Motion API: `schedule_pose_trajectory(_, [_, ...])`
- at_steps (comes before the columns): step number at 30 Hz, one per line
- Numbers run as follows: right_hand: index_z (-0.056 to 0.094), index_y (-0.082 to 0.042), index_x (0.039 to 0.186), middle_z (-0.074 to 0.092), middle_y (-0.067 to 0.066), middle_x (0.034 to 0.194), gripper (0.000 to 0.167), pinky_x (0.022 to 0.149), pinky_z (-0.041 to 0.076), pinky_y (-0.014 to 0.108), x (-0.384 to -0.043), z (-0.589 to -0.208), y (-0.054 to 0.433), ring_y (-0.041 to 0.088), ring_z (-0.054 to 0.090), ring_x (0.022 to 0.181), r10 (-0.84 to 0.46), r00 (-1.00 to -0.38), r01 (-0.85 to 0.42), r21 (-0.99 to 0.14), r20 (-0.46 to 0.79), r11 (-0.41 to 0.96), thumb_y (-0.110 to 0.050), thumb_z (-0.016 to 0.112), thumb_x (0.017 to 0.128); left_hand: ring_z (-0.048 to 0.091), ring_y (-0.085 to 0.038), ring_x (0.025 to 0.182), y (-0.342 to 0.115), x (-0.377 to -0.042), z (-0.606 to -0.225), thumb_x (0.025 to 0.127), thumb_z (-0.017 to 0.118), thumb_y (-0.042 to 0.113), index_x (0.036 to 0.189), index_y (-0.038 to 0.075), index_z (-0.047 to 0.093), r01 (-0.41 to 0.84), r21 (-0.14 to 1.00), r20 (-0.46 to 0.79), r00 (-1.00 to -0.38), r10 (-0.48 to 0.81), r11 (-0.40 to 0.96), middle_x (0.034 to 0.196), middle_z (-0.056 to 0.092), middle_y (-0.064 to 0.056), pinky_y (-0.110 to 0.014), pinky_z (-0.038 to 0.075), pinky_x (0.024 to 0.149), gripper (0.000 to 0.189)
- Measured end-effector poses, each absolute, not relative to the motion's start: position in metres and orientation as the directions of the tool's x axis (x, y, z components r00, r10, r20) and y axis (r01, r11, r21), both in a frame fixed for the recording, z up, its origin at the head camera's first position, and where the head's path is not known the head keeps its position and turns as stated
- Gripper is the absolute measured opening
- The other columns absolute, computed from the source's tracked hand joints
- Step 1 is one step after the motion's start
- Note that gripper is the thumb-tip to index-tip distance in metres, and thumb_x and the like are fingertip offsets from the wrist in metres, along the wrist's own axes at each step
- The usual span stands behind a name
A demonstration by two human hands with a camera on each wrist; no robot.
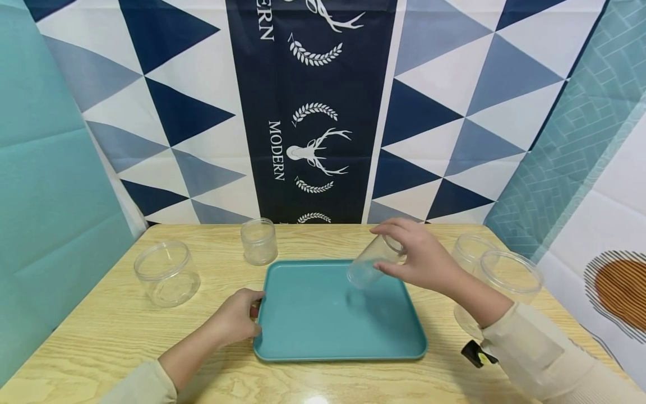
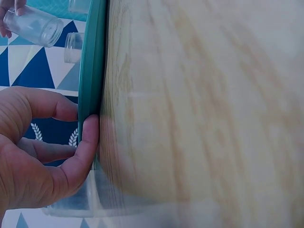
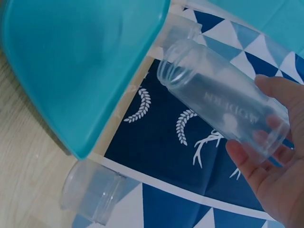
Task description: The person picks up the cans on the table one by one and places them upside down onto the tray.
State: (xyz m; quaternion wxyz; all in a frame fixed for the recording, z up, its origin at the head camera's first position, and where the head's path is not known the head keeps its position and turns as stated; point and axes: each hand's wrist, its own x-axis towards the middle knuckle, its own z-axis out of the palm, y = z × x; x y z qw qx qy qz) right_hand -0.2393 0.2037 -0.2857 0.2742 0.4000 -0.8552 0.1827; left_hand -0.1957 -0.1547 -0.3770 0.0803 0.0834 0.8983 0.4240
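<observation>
A teal tray [image 1: 333, 325] lies on the wooden table. My left hand [image 1: 236, 317] holds its left edge, and in the left wrist view the fingers [image 2: 88, 147] meet the tray's rim [image 2: 92, 61]. Over the tray's back right part, my right hand [image 1: 416, 252] grips a tall clear jar [image 1: 367, 262] by one end, thumb and fingers around it. The jar is tilted and raised above the tray. In the right wrist view, the jar's threaded mouth [image 3: 175, 73] points away from the palm, and the jar looks empty.
A wide clear jar [image 1: 169, 278] stands left of the tray, and a small clear jar [image 1: 259, 244] stands behind its back left corner. Two more clear jars, one large [image 1: 510, 275] and one smaller [image 1: 471, 247], stand at the right, near the right forearm. Patterned cloth [image 1: 313, 112] hangs behind the table.
</observation>
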Motion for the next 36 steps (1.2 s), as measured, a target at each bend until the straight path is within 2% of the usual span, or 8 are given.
schedule_pose_trajectory(5, [0.064,-0.005,0.122,0.062,0.007,0.12,0.056,0.087,0.052,0.048,-0.243,-0.286,0.205,0.028,0.057,0.111,-0.64,-0.532,-0.788,-0.048,0.554,0.614,-0.022,0.086,0.073,0.059,-0.024,0.091,-0.154,-0.196,-0.378,0.06,0.066,-0.022,0.131,-0.018,0.047,0.086,0.771,-0.066,-0.975,0.214,0.631,0.111,0.059,-0.015,-0.032,0.053,0.061,0.073])
schedule_pose_trajectory(15, [0.064,-0.005,0.123,0.062,0.011,0.119,0.06,0.087,0.053,0.046,-0.251,-0.285,0.208,0.03,0.059,0.109,-0.714,-0.539,-0.785,0.042,0.448,0.618,-0.023,0.088,0.071,0.057,-0.026,0.092,-0.154,-0.195,-0.378,0.061,0.066,-0.021,0.131,-0.017,0.048,0.086,0.759,-0.062,-0.977,0.203,0.646,0.116,0.056,-0.018,-0.032,0.053,0.062,0.073])
schedule_pose_trajectory(28, [0.065,-0.004,0.121,0.062,0.013,0.118,0.057,0.08,0.055,0.045,-0.264,-0.285,0.211,0.031,0.061,0.106,-0.707,-0.606,-0.742,0.063,0.364,0.668,-0.024,0.087,0.071,0.057,-0.026,0.092,-0.155,-0.194,-0.375,0.061,0.066,-0.021,0.131,-0.017,0.048,0.095,0.758,-0.062,-0.974,0.216,0.645,0.116,0.056,-0.018,-0.032,0.052,0.062,0.072])
schedule_pose_trajectory(36, [0.065,-0.005,0.123,0.061,0.014,0.12,0.059,0.077,0.056,0.043,-0.272,-0.287,0.213,0.031,0.062,0.105,-0.682,-0.653,-0.71,0.047,0.328,0.703,-0.022,0.087,0.071,0.057,-0.023,0.089,-0.155,-0.194,-0.375,0.06,0.065,-0.022,0.132,-0.017,0.048,0.091,0.767,-0.07,-0.972,0.224,0.635,0.112,0.058,-0.014,-0.031,0.052,0.061,0.073])
